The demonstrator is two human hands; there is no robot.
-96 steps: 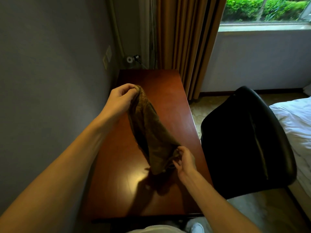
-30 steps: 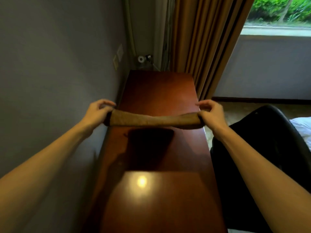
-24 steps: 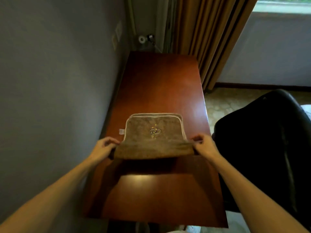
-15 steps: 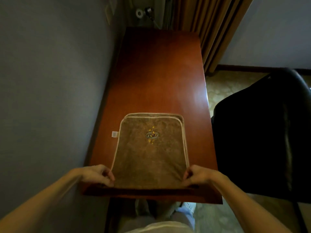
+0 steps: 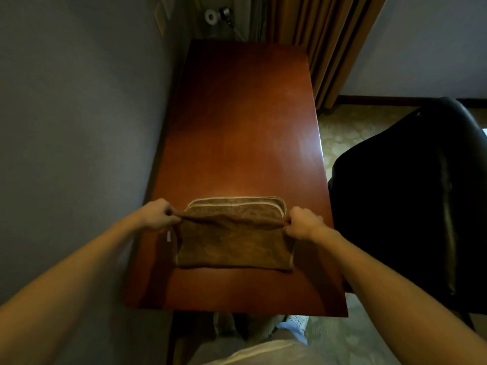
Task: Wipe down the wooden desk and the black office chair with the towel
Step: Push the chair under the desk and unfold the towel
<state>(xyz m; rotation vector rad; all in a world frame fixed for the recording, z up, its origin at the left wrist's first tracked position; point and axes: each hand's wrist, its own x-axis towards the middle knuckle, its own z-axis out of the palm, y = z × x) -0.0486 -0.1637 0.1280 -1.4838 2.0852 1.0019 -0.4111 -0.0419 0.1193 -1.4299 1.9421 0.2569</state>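
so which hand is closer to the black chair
Right. The right hand grips the towel at its right corner, by the desk edge next to the chair; the left hand grips the opposite corner, on the wall side.

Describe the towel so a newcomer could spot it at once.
A reddish wooden desk runs along the grey wall, a black office chair to its right. On its near end lies the brown towel, pinched by the left hand and right hand. It is the only cloth there, folded, with pale edging.
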